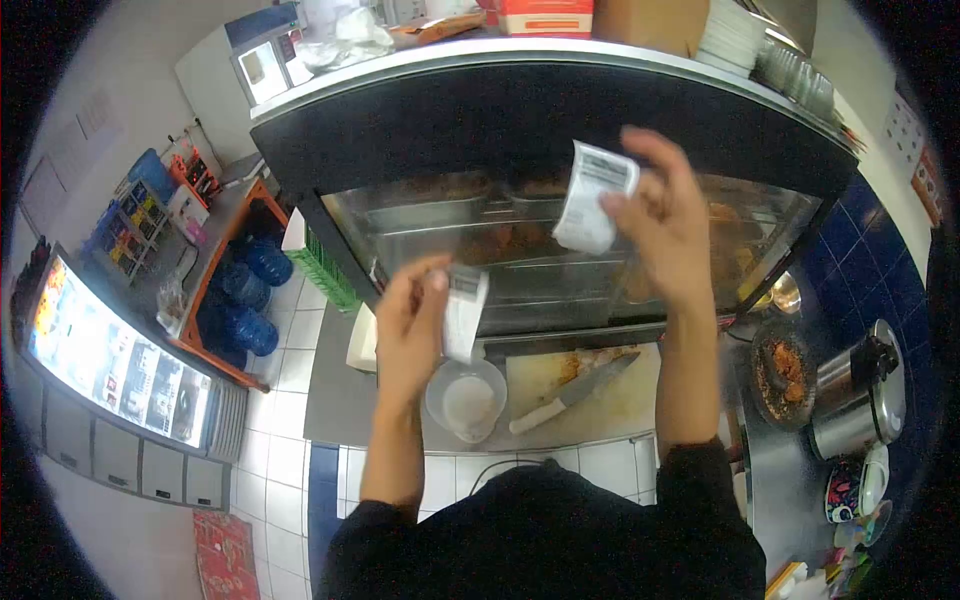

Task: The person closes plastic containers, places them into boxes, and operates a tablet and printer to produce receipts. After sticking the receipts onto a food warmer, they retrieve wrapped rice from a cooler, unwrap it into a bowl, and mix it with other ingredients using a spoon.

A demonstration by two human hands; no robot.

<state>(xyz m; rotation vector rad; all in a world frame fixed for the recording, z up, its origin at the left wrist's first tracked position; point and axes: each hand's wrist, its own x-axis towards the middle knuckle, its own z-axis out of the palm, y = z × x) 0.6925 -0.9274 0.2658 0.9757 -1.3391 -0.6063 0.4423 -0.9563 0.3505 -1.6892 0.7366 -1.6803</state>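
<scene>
Between the fingers and thumb of my left hand [411, 325] is a printed paper slip [465, 312], hanging above a round white bowl [468, 402]. My right hand [668, 218] is raised higher, in front of the glass-fronted food case [520, 240], and pinches a second printed slip [598, 198] by its right edge. Below the hands a knife [575, 393] with a pale handle lies on a stained cutting board [640, 395]. The print on both slips is too small to read.
At the right stand a plate of reddish food [783, 375] and a steel pot [850, 400]. Boxes [546, 18] and stacked white containers [730, 40] sit on top of the case. Large blue water bottles [250, 330] and a lit display fridge [120, 350] are at the left.
</scene>
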